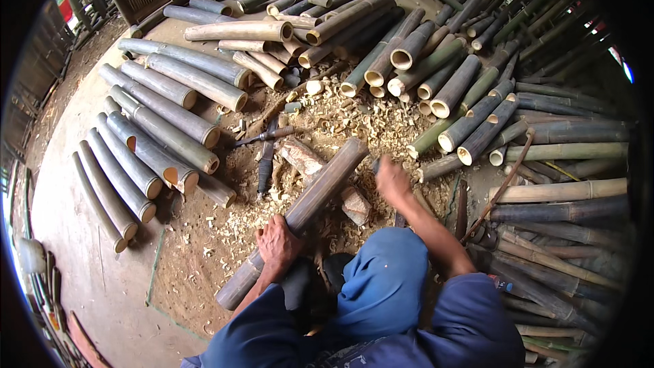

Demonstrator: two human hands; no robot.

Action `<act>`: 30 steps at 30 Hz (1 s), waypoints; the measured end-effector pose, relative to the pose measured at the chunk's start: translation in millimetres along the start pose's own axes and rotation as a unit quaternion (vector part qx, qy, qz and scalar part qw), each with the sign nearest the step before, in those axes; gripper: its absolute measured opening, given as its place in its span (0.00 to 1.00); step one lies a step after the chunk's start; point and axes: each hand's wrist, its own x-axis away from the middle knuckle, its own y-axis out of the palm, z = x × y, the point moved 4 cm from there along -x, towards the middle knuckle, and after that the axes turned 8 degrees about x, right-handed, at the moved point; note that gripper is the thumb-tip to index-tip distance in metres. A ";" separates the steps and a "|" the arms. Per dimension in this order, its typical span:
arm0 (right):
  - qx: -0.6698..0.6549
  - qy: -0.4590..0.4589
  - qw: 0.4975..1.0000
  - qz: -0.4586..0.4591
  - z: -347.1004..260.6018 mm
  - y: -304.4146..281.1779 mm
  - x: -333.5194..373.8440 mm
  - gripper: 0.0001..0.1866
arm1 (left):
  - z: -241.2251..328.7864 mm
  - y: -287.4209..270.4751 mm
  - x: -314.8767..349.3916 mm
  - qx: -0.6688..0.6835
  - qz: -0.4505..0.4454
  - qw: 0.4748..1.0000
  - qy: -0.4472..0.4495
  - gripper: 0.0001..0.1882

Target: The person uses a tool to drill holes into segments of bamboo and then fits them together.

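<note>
A dark bamboo tube (327,185) slants across my lap area, its far end resting over a rough piece of wood (302,157). My left hand (278,242) is closed round its nearer half. To the right of the tube's far end is my right hand (394,182), smeared by motion. Its fingers are curled on a small dark thing, perhaps a handle, too blurred to name. A short wood block (355,206) lies between the tube and my right forearm. Beyond the tube a knife (266,136) lies on the ground, near a dark-handled tool (264,176).
Pale shavings (340,119) cover the ground ahead. Cut bamboo tubes (197,80) lie in rows at left, with a stack (340,17) at the back. More bamboo poles (558,191) are piled at right, a thin stick (501,187) leaning across them.
</note>
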 end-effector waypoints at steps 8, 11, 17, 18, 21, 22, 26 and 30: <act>0.173 -0.169 0.970 0.037 -25.4 -13.0 22.8 0.03 | -3.8 1.1 2.4 -0.015 0.037 0.999 0.010 0.31; -0.040 0.108 0.993 -0.013 -2.6 -31.9 -5.0 0.07 | -5.0 6.3 3.7 -0.021 0.038 0.999 0.008 0.28; 0.188 -0.162 0.965 0.078 -39.8 -5.4 23.8 0.09 | -5.1 -1.4 6.8 -0.019 0.057 0.998 0.023 0.28; 0.088 -0.067 0.993 0.042 -15.9 -1.9 12.4 0.09 | -0.7 0.2 6.7 -0.010 0.053 0.998 0.024 0.28; -0.013 0.116 0.993 0.003 24.0 -27.0 -27.5 0.11 | 1.3 8.9 5.3 -0.021 0.052 0.998 0.023 0.27; -0.021 0.103 0.995 0.003 30.4 -25.8 -32.1 0.11 | 3.0 3.3 3.1 -0.018 0.030 0.999 -0.003 0.29; -0.115 0.096 0.989 0.021 -14.2 -4.7 -8.0 0.18 | -9.6 -6.2 1.1 -0.013 0.046 0.999 0.008 0.29; -0.125 0.226 0.964 0.068 58.4 43.8 -8.8 0.27 | 9.8 -14.6 -12.8 0.027 -0.105 0.994 -0.015 0.31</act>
